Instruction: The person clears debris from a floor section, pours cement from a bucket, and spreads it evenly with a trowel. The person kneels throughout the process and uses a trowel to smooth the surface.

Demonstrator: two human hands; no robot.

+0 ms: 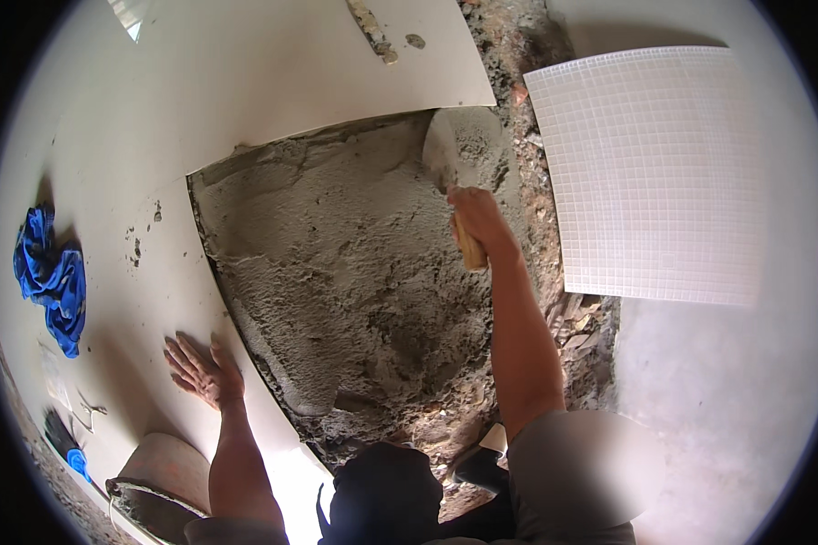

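Observation:
My right hand (481, 218) is wrapped round the wooden handle of a trowel (441, 150). The trowel's blade rests on wet grey mortar (336, 245) near the far right corner of the bed, close to the edge of the far tile (336, 82). The mortar is smooth toward the far side and rough and crumbly nearer me. My left hand (206, 371) lies flat with fingers spread on the pale floor tile (145, 300), just left of the mortar's edge, and holds nothing.
A tile with a gridded back (649, 173) lies at the right, beside a strip of rubble (536, 182). On the left are a crumpled blue cloth (50, 272), a blue-handled brush (74, 454) and a mortar-stained bucket (163, 477). A mortar-crusted strip (371, 32) lies on the far tile.

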